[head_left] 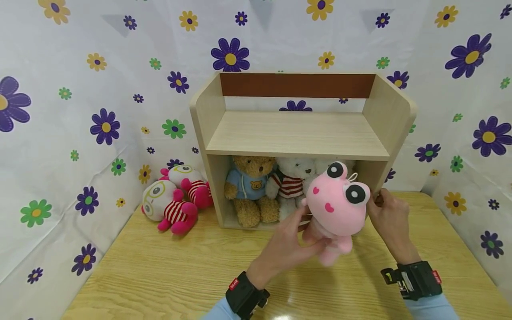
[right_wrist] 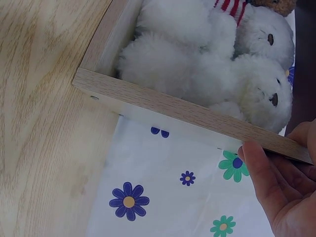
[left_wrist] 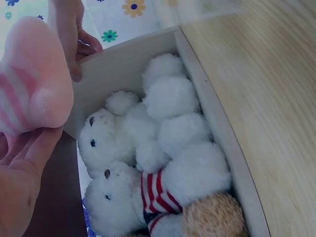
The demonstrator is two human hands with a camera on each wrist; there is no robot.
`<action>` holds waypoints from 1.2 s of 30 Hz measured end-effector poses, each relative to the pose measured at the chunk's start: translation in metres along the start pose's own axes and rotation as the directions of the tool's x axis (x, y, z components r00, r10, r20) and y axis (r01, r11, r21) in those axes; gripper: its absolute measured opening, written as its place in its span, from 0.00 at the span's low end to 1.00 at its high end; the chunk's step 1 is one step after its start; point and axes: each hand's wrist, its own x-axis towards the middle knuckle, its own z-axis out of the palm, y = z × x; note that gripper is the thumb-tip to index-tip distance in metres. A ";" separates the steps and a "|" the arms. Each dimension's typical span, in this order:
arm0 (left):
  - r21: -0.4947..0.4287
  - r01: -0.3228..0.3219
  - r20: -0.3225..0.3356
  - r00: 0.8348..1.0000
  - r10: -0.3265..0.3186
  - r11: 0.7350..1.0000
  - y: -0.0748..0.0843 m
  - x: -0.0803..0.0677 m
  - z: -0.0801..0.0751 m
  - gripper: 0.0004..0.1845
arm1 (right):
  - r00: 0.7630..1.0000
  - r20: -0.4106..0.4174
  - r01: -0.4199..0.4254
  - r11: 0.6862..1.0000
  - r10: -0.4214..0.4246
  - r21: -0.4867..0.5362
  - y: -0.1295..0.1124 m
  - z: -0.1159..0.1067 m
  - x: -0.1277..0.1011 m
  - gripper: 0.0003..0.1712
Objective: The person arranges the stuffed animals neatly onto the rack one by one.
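Note:
My left hand (head_left: 283, 247) grips a pink frog plush (head_left: 338, 205) by its body, in front of the shelf's lower right part. The frog leans, its big-eyed head up and right; the left wrist view shows its striped lower body (left_wrist: 22, 96). With thumb and fingers on either side, my right hand (right_wrist: 291, 190) pinches the front edge of the right side panel (right_wrist: 197, 112) of the wooden shelf (head_left: 298, 133). Inside the lower compartment sit a brown teddy bear (head_left: 252, 186) in a blue hoodie, a white bear (head_left: 291, 184) in a striped top, and a plain white bear (left_wrist: 106, 140), mostly hidden by the frog in the head view.
Two pink-and-white plush toys (head_left: 176, 213) in striped clothes lie left of the shelf on the wooden table (head_left: 160, 275). The shelf's upper level (head_left: 296, 131) has a brown back rail (head_left: 298, 85). Flower-patterned cloth (head_left: 60, 178) hangs behind and at both sides.

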 end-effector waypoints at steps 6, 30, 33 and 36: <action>0.036 -0.022 -0.028 0.999 0.023 0.999 0.007 0.012 0.008 0.47 | 0.999 0.028 -0.032 0.999 0.032 0.011 0.001 -0.002 0.000 0.06; 0.068 -0.144 -0.317 0.935 0.159 0.987 0.034 0.067 0.014 0.43 | 0.983 -0.039 0.175 0.981 -0.179 -0.089 0.007 0.002 -0.004 0.21; 0.059 -0.194 -0.304 0.931 0.203 0.979 0.038 0.072 0.011 0.41 | 0.990 -0.051 0.130 0.991 -0.131 -0.025 0.007 0.002 -0.005 0.20; 0.063 -0.216 -0.300 0.927 0.225 0.974 0.042 0.078 0.009 0.39 | 0.993 -0.064 0.097 0.995 -0.095 0.027 0.006 0.002 -0.005 0.13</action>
